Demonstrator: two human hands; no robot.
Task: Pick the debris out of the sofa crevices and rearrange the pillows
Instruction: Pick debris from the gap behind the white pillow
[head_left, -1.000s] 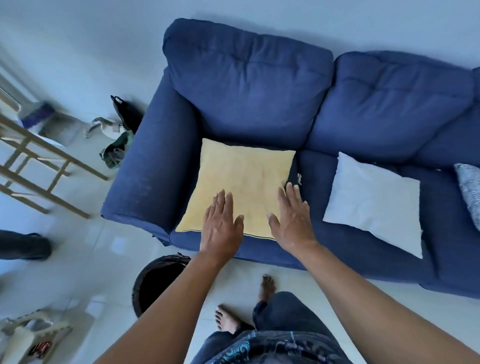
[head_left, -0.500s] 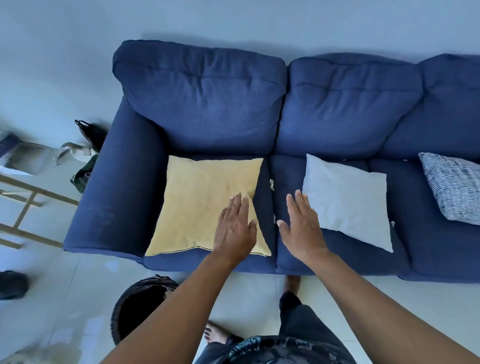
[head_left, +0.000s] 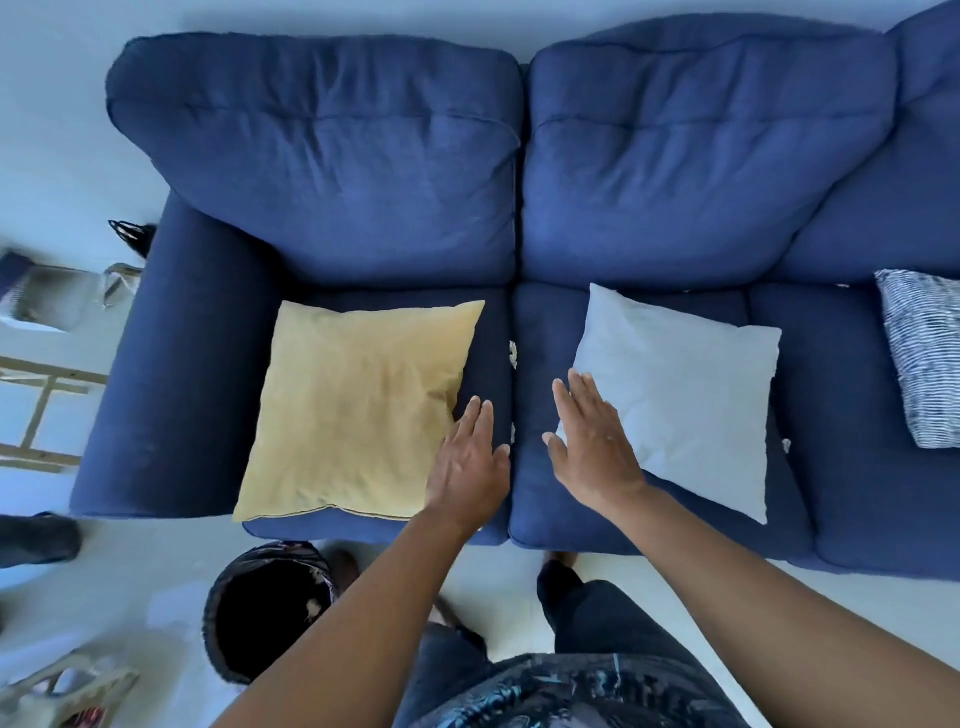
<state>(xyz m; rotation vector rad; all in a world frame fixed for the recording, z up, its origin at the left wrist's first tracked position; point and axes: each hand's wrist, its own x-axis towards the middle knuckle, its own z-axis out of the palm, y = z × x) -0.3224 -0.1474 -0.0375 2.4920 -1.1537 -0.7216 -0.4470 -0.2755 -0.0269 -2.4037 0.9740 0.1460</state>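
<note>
Since a second ago your view has slid right along the sofa (head_left: 332, 171), and both your hands have come off the yellow pillow toward the gap between the first two seat cushions.

Your left hand (head_left: 467, 467) hovers flat with fingers straight, over the right edge of the yellow pillow (head_left: 353, 410) and the cushion beside it, holding nothing. Your right hand (head_left: 592, 447) is also flat and empty, its fingers reaching over the near left corner of the white pillow (head_left: 680, 395); whether it touches the fabric I cannot tell.

Judged from how things lie, you are early in the job. All three pillows lie flat on the seats and none stands against the back cushions: yellow on the left seat, white on the middle seat, and the striped pillow (head_left: 924, 358) at the right edge of view. So the rearranging looks not yet done.

Debris is left too. Pale scraps (head_left: 513, 354) sit in the crevice between the left and middle seats, just ahead of your hands, with another bit lower in the same gap. A small white piece (head_left: 786, 445) lies in the next crevice, beside the white pillow's right corner.

Down by your feet, the black-lined bin (head_left: 270, 608) stands open on the floor, just in front of the left seat. Its inside is dark; a few pale flecks show near the rim, but what is in it I cannot make out.
</note>
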